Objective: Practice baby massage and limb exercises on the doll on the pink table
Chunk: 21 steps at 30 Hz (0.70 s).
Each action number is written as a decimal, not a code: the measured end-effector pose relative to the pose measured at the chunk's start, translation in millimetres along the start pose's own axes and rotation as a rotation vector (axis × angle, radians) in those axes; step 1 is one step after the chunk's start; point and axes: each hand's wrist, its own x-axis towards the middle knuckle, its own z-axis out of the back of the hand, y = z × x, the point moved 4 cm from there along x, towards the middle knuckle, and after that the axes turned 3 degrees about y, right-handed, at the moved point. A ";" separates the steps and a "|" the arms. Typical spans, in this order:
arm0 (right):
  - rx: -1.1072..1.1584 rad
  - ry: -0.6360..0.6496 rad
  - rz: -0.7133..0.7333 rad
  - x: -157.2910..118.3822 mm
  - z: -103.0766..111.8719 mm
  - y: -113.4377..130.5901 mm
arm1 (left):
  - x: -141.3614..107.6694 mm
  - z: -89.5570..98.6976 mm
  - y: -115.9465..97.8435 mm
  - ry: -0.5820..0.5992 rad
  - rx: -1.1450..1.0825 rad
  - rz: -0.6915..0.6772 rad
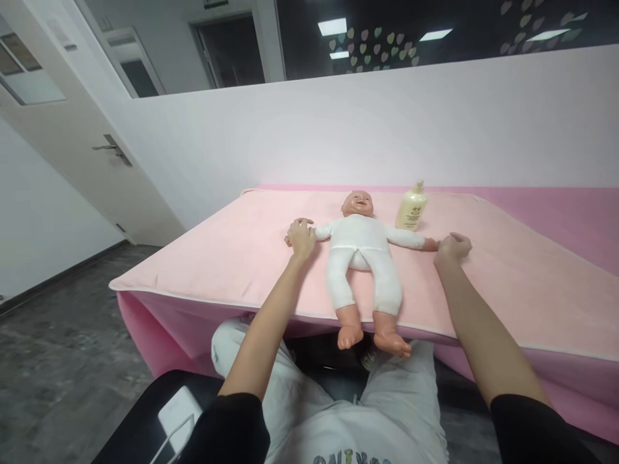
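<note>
A baby doll [358, 235] with a white cloth body lies on its back on a pink blanket [232, 251], its head toward the wall and its feet over the near edge. Both of its arms are stretched out sideways. My left hand [302, 238] is closed round the doll's hand on the left, whose tip peeks out beside my wrist. At the other side, my right hand [452, 248] is closed at the end of the doll's other arm, gripping its fingers. A pale yellow pump bottle [411, 207] stands upright beside the doll's head, just above the outstretched arm.
The blanket covers a table with a pink cloth [169, 328] hanging down its front. A white wall [387, 129] with a dark window rises behind. On the black seat at lower left lies a white device [178, 415] with a cable. A door [87, 129] stands far left.
</note>
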 end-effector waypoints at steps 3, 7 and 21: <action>-0.091 -0.112 0.027 -1.8 4.2 1.3 | -9.4 -19.8 -14.2 0.228 -0.100 -0.131; -0.079 -0.082 0.026 -7.8 12.3 1.6 | -20.5 -36.7 -23.4 0.487 -0.131 -0.187; 0.291 0.575 -0.466 -144.9 126.8 12.7 | -24.4 -40.7 -20.9 0.516 -0.468 0.193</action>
